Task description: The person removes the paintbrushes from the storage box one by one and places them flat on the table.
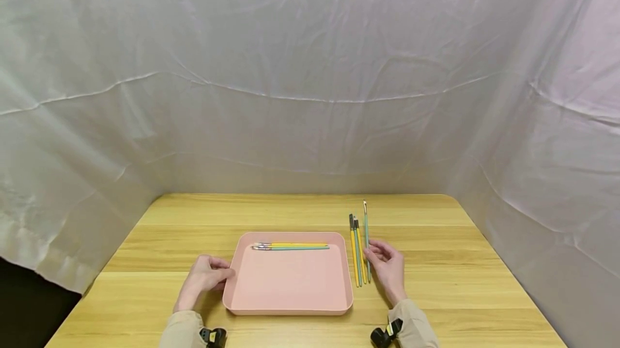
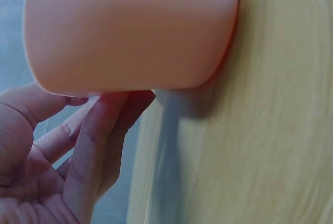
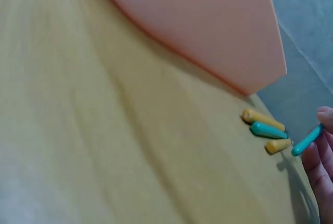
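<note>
My left hand (image 1: 204,279) grips the left side of a pink tray (image 1: 290,286), its thumb at the rim and its fingers against the outer wall (image 2: 135,42). Inside the tray, near its far side, a yellow paintbrush (image 1: 302,244) and a teal paintbrush (image 1: 302,248) lie side by side, bristles to the left. To the right of the tray, my right hand (image 1: 389,266) pinches another teal paintbrush (image 1: 366,224) between thumb and fingers, bristles pointing away from me. The handle end of this brush (image 3: 306,142) shows in the right wrist view.
Between the tray and my right hand, two yellow paintbrushes (image 1: 354,254) and a teal paintbrush (image 3: 268,130) lie close together on the wooden table (image 1: 460,283), pointing away. Grey cloth (image 1: 310,133) hangs behind the table and along both sides.
</note>
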{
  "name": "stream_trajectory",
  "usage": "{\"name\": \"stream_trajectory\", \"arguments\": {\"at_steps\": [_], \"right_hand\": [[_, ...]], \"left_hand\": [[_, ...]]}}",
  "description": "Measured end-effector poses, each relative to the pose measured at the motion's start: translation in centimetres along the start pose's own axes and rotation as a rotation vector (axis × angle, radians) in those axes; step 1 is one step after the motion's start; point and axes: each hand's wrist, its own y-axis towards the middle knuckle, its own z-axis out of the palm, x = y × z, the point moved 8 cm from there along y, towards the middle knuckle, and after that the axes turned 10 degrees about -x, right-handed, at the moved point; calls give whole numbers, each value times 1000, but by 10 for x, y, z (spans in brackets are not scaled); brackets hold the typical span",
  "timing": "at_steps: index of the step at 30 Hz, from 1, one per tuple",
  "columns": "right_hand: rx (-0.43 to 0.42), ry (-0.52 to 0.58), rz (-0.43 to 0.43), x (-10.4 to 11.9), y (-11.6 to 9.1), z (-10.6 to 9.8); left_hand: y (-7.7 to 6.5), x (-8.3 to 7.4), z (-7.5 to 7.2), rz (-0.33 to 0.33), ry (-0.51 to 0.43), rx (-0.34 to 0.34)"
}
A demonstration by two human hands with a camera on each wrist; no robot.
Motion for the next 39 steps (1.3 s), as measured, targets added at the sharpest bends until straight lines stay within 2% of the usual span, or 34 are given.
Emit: {"name": "stream_trajectory", "arguments": {"at_steps": [10, 17, 25, 39], "right_hand": [[19, -208, -56, -9, 3, -2], [52, -343, -129, -8, 2, 1], [53, -405, -161, -7, 1, 2], [45, -445, -177, -6, -2, 0]], "left_hand": [[2, 2, 1, 0, 3, -4], [2, 2, 0, 0, -2, 1], [2, 3, 0, -10, 4, -1], [0, 2, 0, -9, 10, -11]]}}
